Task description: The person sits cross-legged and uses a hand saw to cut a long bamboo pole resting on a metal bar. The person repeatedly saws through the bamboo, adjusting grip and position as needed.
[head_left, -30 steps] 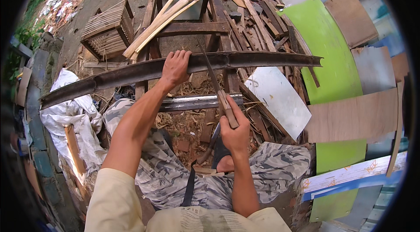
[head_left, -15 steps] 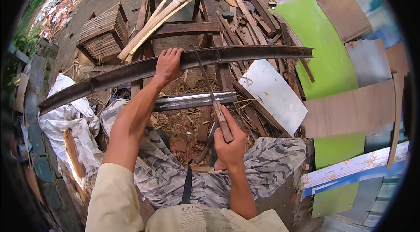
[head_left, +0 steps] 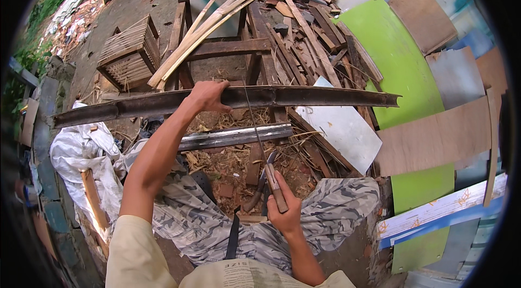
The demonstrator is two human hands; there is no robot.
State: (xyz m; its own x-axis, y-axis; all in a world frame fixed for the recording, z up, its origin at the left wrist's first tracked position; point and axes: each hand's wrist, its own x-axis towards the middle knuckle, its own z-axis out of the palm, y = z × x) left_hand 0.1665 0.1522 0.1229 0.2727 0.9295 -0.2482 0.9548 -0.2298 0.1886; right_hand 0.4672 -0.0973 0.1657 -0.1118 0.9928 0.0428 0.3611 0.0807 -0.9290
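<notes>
A long, dark half-round length of split bamboo [head_left: 320, 96] lies crosswise before me, its hollow side toward me. My left hand [head_left: 209, 96] is closed over it left of the middle, with the thumb on the near edge. In my right hand [head_left: 285, 214] is the wooden handle of a handsaw [head_left: 275, 187]. Its narrow dark blade runs away from me, and its far end meets the bamboo just right of my left hand. The blade shows nearly edge on, so I cannot make out teeth. A curved-handled knife [head_left: 256, 193] rests below, between my legs.
Behind the bamboo stands a wooden frame [head_left: 230, 49] bearing pale split strips [head_left: 203, 33]. A slatted crate [head_left: 127, 57] is at left, a white sack [head_left: 81, 149] nearer. Scrap wood [head_left: 309, 43], a white sheet [head_left: 342, 130] and green panels [head_left: 388, 54] lie right. A black-and-white beam [head_left: 236, 137] lies beneath.
My right hand has drawn the saw back toward me. The bamboo sits lower in view and its slant has changed, with my left hand still on it.
</notes>
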